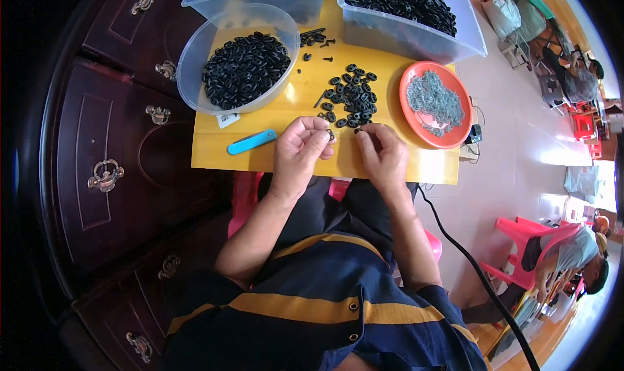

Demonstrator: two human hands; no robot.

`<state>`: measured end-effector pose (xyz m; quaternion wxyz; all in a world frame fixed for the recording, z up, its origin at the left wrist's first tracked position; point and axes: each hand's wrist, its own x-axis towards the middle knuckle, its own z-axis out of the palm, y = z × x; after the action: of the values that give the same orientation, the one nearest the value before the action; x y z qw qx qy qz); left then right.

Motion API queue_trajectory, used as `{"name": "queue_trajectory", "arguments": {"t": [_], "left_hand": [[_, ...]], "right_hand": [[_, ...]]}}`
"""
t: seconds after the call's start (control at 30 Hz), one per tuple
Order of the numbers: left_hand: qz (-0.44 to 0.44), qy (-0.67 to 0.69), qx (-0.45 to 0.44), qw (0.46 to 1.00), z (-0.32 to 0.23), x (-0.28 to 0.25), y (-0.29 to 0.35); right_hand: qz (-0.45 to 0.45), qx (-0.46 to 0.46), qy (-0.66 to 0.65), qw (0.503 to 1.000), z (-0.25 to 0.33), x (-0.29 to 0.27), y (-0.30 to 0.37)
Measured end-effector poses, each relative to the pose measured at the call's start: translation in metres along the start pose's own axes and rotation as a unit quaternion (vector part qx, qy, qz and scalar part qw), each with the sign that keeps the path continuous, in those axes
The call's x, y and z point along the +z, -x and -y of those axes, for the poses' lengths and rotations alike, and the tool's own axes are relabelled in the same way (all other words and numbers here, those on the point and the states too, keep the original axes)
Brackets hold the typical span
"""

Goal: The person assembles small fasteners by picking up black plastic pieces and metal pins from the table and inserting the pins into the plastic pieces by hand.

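Observation:
My left hand [299,153] is closed in a pinch over the front part of the yellow table [214,151]. Between its thumb and fingers is a small black piece [330,134], with what looks like a thin metal bit beside it. Just to the right, my right hand [385,155] pinches another small dark piece [357,130]; its exact shape is too small to make out. The two hands are close but apart. Beyond them lies a loose pile of black oval pieces with holes [355,97]. An orange-red plate [460,134] of thin metal pins [432,98] stands at the right.
A round clear tub [187,88] of black pieces stands at the left, with a blue-handled tool [252,142] before it. Two clear bins, left [286,7] and right [409,36], stand behind. A black cable [465,257] runs down the right. Another person [572,254] sits beyond.

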<state>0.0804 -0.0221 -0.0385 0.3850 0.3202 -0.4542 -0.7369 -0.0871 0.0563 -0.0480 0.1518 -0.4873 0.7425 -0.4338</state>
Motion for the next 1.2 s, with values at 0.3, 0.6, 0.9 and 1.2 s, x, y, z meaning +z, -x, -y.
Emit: {"name": "queue_trajectory", "arguments": {"t": [0.3, 0.6, 0.9, 1.2], "left_hand": [[0.011, -0.094, 0.068, 0.993, 0.002, 0.007, 0.006], [0.035, -0.105, 0.061, 0.992, 0.003, 0.007, 0.008], [0.038, -0.058, 0.033, 0.997, 0.001, 0.009, 0.009], [0.033, -0.075, 0.023, 0.996, 0.0, 0.008, 0.008]], "right_hand": [[0.064, 0.287, -0.5, 0.815, 0.013, -0.003, 0.016], [0.092, 0.293, -0.525, 0.794, 0.016, 0.008, 0.026], [0.115, 0.246, -0.537, 0.799, 0.013, 0.011, 0.031], [0.094, 0.228, -0.539, 0.806, 0.017, 0.012, 0.03]]}}
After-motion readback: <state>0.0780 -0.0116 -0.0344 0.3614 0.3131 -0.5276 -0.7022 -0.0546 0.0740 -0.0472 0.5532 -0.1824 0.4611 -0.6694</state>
